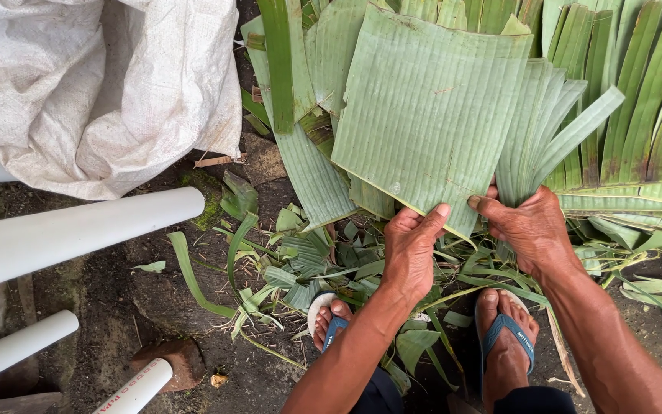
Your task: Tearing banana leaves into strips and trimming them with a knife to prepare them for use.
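A broad cut piece of banana leaf (430, 107), pale green and ribbed, is held up in front of me. My left hand (411, 249) pinches its lower edge with thumb on top. My right hand (530, 226) grips the lower right corner together with several narrow torn leaf strips (553, 138) fanning upward. Below my hands my two feet in blue flip-flops (509, 337) stand on the dirt ground.
More banana leaves (653, 100) are piled at the right and back. Leaf scraps (300, 264) litter the dark ground. A white woven sack (93, 84) lies at the upper left. White plastic pipes (63, 234) cross the left side, with a brown stone (181, 360) near one.
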